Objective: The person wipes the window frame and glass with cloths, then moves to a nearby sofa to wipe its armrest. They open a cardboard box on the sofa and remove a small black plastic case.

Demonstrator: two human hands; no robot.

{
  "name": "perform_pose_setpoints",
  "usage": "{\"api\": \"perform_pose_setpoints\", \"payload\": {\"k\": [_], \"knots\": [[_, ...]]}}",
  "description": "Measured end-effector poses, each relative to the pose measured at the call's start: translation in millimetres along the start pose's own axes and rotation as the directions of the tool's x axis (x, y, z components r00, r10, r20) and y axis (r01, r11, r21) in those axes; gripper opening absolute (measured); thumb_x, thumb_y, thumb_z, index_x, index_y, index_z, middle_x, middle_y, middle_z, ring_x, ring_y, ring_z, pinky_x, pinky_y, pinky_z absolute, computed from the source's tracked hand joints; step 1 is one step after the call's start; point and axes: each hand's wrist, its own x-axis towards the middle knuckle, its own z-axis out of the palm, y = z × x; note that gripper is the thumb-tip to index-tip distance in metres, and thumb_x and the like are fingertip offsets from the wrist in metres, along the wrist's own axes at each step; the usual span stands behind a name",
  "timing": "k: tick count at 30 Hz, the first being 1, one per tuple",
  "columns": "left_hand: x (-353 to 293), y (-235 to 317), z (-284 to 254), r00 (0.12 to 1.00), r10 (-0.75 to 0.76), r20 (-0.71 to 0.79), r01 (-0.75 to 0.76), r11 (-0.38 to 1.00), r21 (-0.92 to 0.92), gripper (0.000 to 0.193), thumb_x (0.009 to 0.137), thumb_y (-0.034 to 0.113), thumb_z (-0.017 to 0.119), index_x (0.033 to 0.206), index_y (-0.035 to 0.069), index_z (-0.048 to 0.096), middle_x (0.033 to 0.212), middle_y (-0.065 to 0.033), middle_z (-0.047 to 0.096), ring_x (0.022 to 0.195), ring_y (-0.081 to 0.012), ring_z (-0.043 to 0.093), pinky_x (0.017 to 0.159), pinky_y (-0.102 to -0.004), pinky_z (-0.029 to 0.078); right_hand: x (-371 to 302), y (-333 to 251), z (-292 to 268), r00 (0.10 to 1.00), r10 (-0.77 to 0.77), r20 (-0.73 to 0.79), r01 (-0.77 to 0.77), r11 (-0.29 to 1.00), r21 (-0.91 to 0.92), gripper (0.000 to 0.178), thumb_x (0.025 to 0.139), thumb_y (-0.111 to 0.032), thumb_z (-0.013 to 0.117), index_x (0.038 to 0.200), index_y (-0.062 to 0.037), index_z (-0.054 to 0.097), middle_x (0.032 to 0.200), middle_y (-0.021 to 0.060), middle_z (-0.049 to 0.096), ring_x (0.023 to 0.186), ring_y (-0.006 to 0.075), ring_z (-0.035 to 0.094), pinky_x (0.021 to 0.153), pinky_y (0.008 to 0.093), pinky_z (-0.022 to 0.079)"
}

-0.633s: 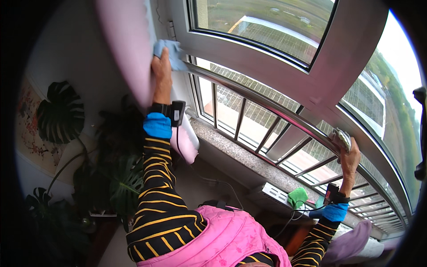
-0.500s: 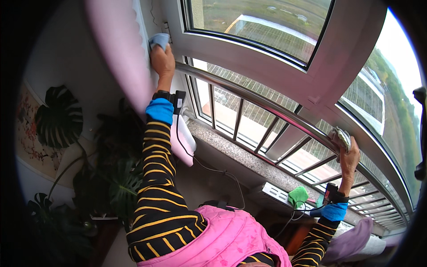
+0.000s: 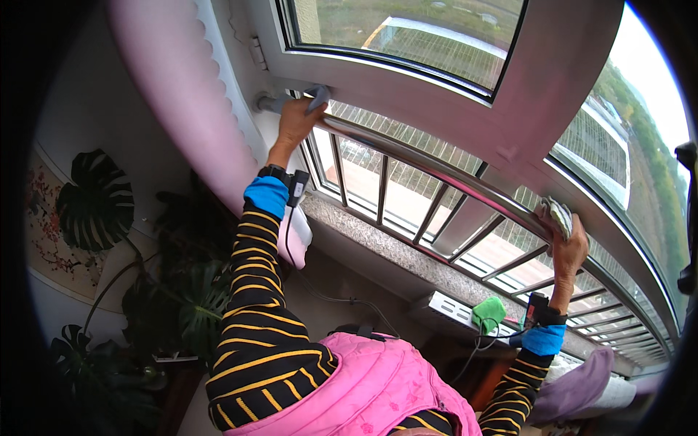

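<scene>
My left hand [image 3: 297, 122] is closed round a blue-grey cloth [image 3: 318, 97], at the left end of the metal railing [image 3: 414, 162] in front of the window. The cloth touches the top rail beside the window frame [image 3: 392, 91]. Farther right, my right hand [image 3: 569, 251] grips a folded, light patterned cloth [image 3: 555, 217] against the same top rail. Its fingers are partly hidden behind the cloth and rail. Each wrist carries a black strap with a small device and a cable.
A pink curtain [image 3: 182, 87] hangs at the left, near leafy plants [image 3: 94, 196]. Below the railing runs a speckled stone sill [image 3: 363, 230]. A green cloth [image 3: 488, 314] lies on a white slotted unit [image 3: 449, 311]; a purple cloth [image 3: 582, 385] is at lower right.
My left hand has moved right and slightly down with its cloth, from the window frame's hinge side onto the top rail. The right hand stays nearly in place on the rail.
</scene>
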Motion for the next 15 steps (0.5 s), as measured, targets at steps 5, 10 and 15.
{"api": "perform_pose_setpoints", "payload": {"k": [5,10,15], "knots": [[-16.3,72.0,30.3,0.972,0.234,-0.023,-0.235,0.971,-0.043,0.035,0.089,0.034,0.061,0.073,0.003,0.065,0.066,-0.0122,0.063,0.065,-0.0329,0.059,0.065,-0.0402,0.042,-0.2,0.6,0.2,0.999,-0.042,-0.029,0.042,0.999,-0.01,0.032,0.075,-0.026,0.074,0.096,-0.006,0.06,0.092,0.0163,0.065,0.086,0.0395,0.06,0.073,0.0451,0.047],[-43.5,138.0,58.9,0.962,0.271,0.002,-0.271,0.961,0.052,0.033,0.086,0.037,0.065,0.099,0.006,0.066,0.099,-0.0117,0.063,0.097,-0.0321,0.055,0.093,-0.044,0.036,-1.0,0.0,1.0,0.998,-0.04,-0.046,0.04,0.999,0.001,0.032,0.074,-0.025,0.074,0.096,-0.0068,0.06,0.092,0.0153,0.065,0.086,0.0385,0.061,0.073,0.0444,0.047],[-61.9,206.3,93.3,0.941,0.336,-0.047,-0.338,0.941,-0.021,0.041,0.08,0.034,0.07,0.109,0.007,0.063,0.111,-0.0092,0.061,0.104,-0.0302,0.054,0.099,-0.0474,0.033,-1.2,-1.7,0.3,0.996,-0.056,-0.071,0.056,0.998,-0.004,0.032,0.073,-0.025,0.075,0.096,-0.0072,0.06,0.092,0.0148,0.065,0.085,0.0386,0.061,0.072,0.0447,0.047]]}}
